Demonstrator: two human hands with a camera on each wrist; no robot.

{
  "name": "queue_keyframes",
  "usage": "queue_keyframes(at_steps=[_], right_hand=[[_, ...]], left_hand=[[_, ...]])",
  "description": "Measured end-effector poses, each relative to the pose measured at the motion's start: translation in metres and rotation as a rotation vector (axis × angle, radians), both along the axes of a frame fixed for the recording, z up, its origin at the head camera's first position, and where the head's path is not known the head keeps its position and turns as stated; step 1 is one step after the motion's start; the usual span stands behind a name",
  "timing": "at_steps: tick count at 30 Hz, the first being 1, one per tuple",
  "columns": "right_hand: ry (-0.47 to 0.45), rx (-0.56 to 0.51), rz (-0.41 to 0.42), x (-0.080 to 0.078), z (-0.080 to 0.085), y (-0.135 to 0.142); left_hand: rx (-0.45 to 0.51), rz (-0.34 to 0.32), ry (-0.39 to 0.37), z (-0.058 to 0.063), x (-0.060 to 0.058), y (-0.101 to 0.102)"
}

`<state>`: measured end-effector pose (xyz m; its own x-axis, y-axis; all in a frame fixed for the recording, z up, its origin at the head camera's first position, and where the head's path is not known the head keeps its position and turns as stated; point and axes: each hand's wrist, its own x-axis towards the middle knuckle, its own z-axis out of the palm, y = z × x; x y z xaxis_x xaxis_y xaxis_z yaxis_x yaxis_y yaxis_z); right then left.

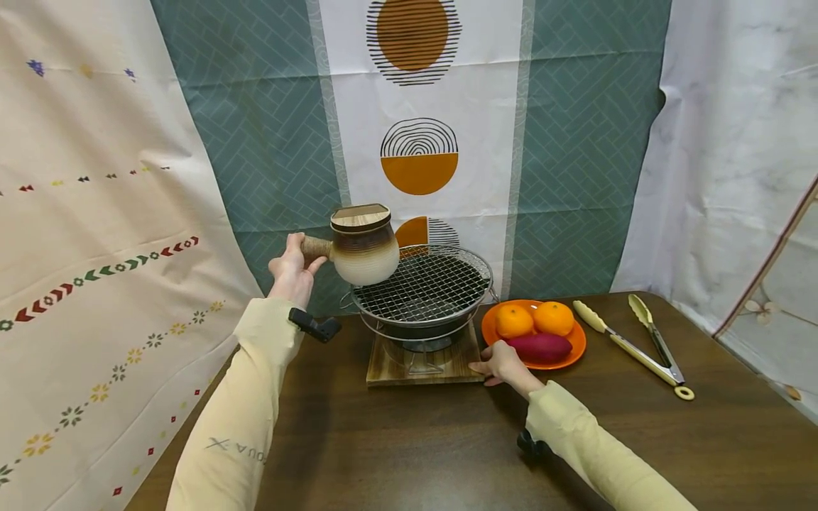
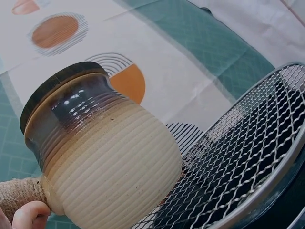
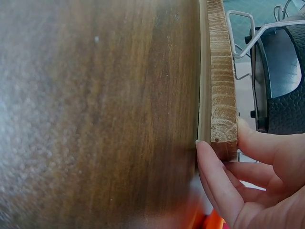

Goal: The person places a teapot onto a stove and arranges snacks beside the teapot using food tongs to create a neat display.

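Note:
In the head view my left hand (image 1: 295, 271) grips the twine-wrapped side handle (image 1: 316, 247) of a ceramic teapot (image 1: 366, 255), brown above and cream below, with a wooden lid (image 1: 361, 216). The pot is over the left part of a round wire-mesh grill (image 1: 434, 287); whether its base touches the mesh cannot be told. Under the grill lies a square wooden board (image 1: 390, 362). My right hand (image 1: 505, 365) holds this board by its front right corner, thumb on top and fingers at the edge and underneath, as the right wrist view shows on the board (image 3: 223, 86).
Beside my right hand stands an orange plate (image 1: 579, 348) with two oranges (image 1: 553, 319) and a purple sweet potato (image 1: 540, 348). Tongs (image 1: 641, 353) lie spread further right on the brown table (image 1: 409, 440). A patterned cloth (image 1: 268, 142) hangs close behind the grill.

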<state>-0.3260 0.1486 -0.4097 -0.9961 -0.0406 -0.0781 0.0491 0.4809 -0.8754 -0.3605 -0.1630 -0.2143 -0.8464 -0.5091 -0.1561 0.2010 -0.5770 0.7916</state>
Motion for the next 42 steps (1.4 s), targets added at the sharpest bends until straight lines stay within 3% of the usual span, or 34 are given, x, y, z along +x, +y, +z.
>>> queue_keyframes(at_steps=[9, 17, 26, 42], right_hand=[[0.014, -0.009, 0.042, -0.002, -0.004, 0.005], [-0.008, 0.029, 0.014, 0.002, 0.004, -0.001], [0.019, 0.007, 0.0, 0.0, 0.001, -0.002], [0.024, 0.01, -0.002, 0.002, 0.005, -0.002]], left_hand=[[-0.012, -0.014, 0.011, -0.007, -0.008, 0.012], [-0.028, -0.035, -0.003, -0.008, -0.01, 0.024], [-0.07, -0.058, 0.009, -0.011, -0.013, 0.035], [-0.079, -0.065, -0.008, -0.013, -0.016, 0.042]])
